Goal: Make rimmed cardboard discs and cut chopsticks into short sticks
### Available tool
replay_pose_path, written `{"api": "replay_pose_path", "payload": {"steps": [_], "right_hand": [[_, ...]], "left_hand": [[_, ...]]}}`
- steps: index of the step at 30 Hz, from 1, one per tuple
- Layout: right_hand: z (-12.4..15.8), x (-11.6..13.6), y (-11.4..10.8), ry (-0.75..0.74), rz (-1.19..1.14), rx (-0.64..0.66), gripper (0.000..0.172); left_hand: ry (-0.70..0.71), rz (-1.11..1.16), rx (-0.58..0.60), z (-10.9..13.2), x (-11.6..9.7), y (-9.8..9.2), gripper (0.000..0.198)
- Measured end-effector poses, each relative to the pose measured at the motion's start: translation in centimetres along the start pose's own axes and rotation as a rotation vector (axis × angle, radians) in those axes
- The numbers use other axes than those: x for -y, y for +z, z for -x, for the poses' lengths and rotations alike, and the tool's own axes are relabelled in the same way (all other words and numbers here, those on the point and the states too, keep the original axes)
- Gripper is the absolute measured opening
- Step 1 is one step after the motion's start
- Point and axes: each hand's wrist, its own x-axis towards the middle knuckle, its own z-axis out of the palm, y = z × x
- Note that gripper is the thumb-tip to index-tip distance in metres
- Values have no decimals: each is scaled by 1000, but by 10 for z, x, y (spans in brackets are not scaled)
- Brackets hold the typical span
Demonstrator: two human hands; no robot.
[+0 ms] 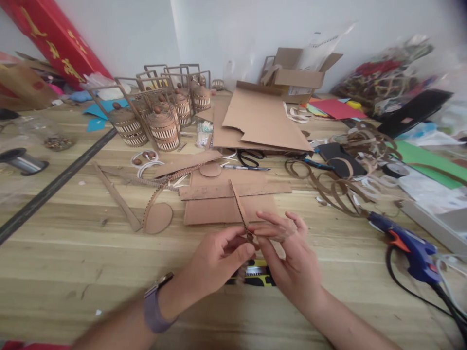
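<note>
Between my two hands is a narrow corrugated cardboard strip [238,204], pointing away from me over the cardboard pieces. My left hand [222,257] is closed, its thumb and fingers pinching the near end of the strip. My right hand [288,243] meets it there, thumb and index finger pressed on the strip from the right, its other fingers spread. Below the hands lies a yellow and black tool [255,274], partly covered by them. Just beyond sit a flat cardboard piece [211,211] and a long cardboard strip [270,188]. To the left is a cardboard disc [158,218].
Several handled cardboard baskets [164,129] stand at back left. Large cardboard sheets [262,119] lie at the back, with black scissors [251,158] and a pen [246,167] before them. On the right are curled paper strips [339,189] and a blue glue gun [408,248] with its cable.
</note>
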Motion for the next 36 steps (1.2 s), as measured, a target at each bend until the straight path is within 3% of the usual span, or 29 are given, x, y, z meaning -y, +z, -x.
{"api": "replay_pose_path", "payload": {"steps": [4, 15, 23, 36], "right_hand": [[0, 4, 2, -70, 1, -32, 13], [1, 9, 1, -182, 151, -88, 8], [0, 8, 0, -164, 116, -60, 13], [2, 1, -2, 26, 39, -30, 20]], "left_hand": [[-7, 140, 2, -2, 3, -2, 42], [26, -72, -37, 0, -9, 4, 34], [-64, 20, -59, 1, -3, 7, 35], [-83, -43, -27, 2, -4, 6, 37]]}}
